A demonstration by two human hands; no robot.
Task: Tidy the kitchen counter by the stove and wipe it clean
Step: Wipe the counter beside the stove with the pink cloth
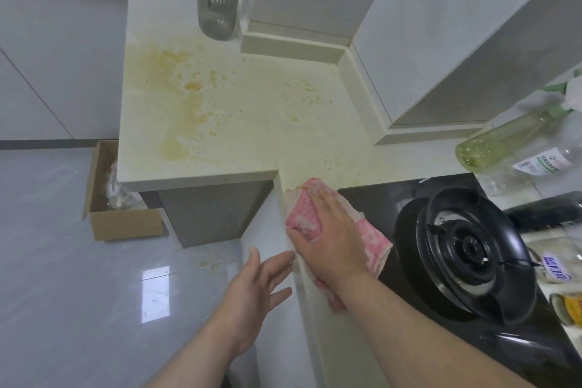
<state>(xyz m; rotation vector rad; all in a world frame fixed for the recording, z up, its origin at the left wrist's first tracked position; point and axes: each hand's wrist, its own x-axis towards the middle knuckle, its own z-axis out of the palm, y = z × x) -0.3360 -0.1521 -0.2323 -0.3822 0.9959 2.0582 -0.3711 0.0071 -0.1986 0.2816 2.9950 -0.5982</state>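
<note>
Nearest, the left hand [258,290] is held beside the counter's front edge, fingers spread and nothing gripped; whether its fingertips touch the edge cannot be told. Just beyond them, the right hand [327,246] is laid flat, fingers straight and close together, pressing the pink-and-white checked terry cloth [302,214] onto the cream stone counter [315,142]. The cloth is judged soft, light and limp, best worked under a flat palm or gathered at its middle. Right of the fingers the black gas burner [466,249] is found. Well ahead of the fingertips yellow-brown stains [189,85] are seen, with ribbed glass tumblers [217,6] farther still.
</note>
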